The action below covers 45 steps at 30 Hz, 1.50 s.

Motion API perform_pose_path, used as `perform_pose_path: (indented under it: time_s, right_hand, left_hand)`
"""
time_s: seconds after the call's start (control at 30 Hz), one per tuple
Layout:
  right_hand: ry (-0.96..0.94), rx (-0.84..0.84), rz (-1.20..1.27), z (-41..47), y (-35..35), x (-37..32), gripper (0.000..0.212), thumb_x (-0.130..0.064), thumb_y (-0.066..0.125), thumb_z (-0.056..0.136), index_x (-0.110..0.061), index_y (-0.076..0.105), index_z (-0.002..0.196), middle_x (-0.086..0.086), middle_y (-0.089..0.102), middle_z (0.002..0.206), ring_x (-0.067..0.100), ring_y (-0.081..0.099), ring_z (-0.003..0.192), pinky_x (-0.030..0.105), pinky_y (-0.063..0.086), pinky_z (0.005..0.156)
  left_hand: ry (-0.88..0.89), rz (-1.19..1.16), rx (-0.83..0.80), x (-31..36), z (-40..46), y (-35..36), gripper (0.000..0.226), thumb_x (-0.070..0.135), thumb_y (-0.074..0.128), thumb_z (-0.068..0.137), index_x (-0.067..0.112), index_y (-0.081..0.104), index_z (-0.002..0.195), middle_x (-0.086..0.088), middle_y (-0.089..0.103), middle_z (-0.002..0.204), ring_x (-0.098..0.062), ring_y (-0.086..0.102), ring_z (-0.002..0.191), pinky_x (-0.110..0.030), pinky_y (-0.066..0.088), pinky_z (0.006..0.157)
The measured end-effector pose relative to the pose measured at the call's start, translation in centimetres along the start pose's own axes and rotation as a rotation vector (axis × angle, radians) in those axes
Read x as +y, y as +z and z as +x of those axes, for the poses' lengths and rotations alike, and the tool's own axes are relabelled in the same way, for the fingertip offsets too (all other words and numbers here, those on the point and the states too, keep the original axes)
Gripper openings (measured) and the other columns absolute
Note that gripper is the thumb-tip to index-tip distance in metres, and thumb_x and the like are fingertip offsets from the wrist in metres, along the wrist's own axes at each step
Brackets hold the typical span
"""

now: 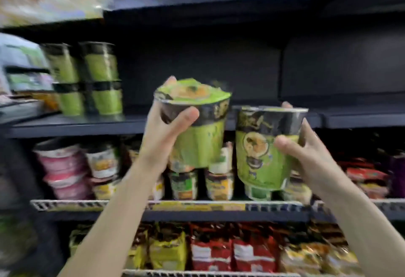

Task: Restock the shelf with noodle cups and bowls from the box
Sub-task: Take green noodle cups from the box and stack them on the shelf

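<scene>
Green noodle cups already stand on the dark shelf (65, 123) at its left end: four stocked cups (87, 79), two on top of two. That part of the job looks done. The rest of this shelf, from the middle to its right end, is bare and waits for more.

Next comes the left hand (162, 132). Its grip is curled round a green and black cup, the left cup (197, 127), near the top, with the thumb across the front. The left cup tips a little and is up in the air, in front of the shelf's front edge, not on it yet.

Just beside it is the right cup (260, 145) (the same kind, it seems). The right hand (306, 151) has its grip round the right cup from the side, with the thumb in front. This one stands straighter and is also in the air.

So a few cups are in place and these two must still go on. The box cannot be seen, so I cannot tell how many are left.
</scene>
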State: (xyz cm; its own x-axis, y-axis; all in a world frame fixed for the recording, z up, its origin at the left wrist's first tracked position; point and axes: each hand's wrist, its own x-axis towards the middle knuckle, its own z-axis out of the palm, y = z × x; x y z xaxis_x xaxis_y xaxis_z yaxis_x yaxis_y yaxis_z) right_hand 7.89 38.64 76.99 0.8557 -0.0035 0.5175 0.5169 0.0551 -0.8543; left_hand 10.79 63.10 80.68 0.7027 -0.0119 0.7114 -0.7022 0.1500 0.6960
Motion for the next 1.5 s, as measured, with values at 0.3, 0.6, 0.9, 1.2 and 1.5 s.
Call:
perform_pose_path:
  time_s: [0.3, 0.6, 0.9, 1.2, 1.5]
  right_hand:
    - [-0.217, 0.086, 0.032, 17.1, 14.4, -0.2, 0.085, -0.060, 0.087, 0.040, -0.029, 0.051, 0.111, -0.008, 0.069, 0.104, 0.011, 0.067, 0.096, 0.034, 0.054, 0.083]
    - [-0.432, 0.186, -0.135, 30.9, 24.3, 2.4, 0.113, -0.026, 0.088, 0.053, -0.012, 0.018, 0.140, 0.009, 0.039, 0.140, 0.017, 0.043, 0.129, 0.039, 0.036, 0.111]
    - [-0.284, 0.176, -0.232, 37.0, 30.3, 4.9, 0.102, -0.041, 0.088, 0.058, -0.009, 0.032, 0.138, 0.006, 0.054, 0.130, 0.019, 0.052, 0.121, 0.037, 0.045, 0.103]
    - [-0.077, 0.026, -0.325, 39.0, 31.1, 4.6, 0.120, -0.048, 0.083, 0.063, -0.010, 0.010, 0.150, 0.010, 0.040, 0.146, 0.024, 0.041, 0.133, 0.040, 0.039, 0.108]
    - [-0.316, 0.049, -0.485, 27.2, 22.3, 4.7, 0.048, -0.024, 0.066, 0.088, -0.018, 0.050, 0.133, -0.004, 0.056, 0.128, 0.009, 0.052, 0.117, 0.022, 0.043, 0.099]
  left_hand:
    - [0.086, 0.406, 0.169, -3.7, 16.7, -15.3, 0.098, 0.055, 0.083, 0.054, 0.012, 0.042, 0.132, 0.008, 0.056, 0.121, -0.007, 0.055, 0.110, -0.015, 0.041, 0.091]
    - [-0.146, 0.422, 0.223, -13.4, 24.5, -18.1, 0.067, 0.016, 0.083, 0.068, 0.008, 0.042, 0.119, -0.001, 0.055, 0.116, -0.013, 0.053, 0.108, -0.013, 0.037, 0.087]
    - [-0.261, 0.495, 0.202, -16.0, 25.6, -19.8, 0.090, 0.050, 0.077, 0.068, 0.009, 0.030, 0.132, -0.006, 0.049, 0.133, -0.024, 0.048, 0.122, -0.032, 0.038, 0.102]
    - [-0.384, 0.674, 0.164, -15.4, 24.8, -20.6, 0.112, 0.073, 0.066, 0.060, 0.014, 0.022, 0.144, -0.006, 0.045, 0.142, -0.031, 0.047, 0.126, -0.044, 0.041, 0.103]
    - [0.007, 0.752, 0.196, -10.3, 16.1, -18.7, 0.045, 0.036, 0.061, 0.088, 0.025, 0.050, 0.129, 0.005, 0.055, 0.128, -0.010, 0.050, 0.117, -0.030, 0.041, 0.099]
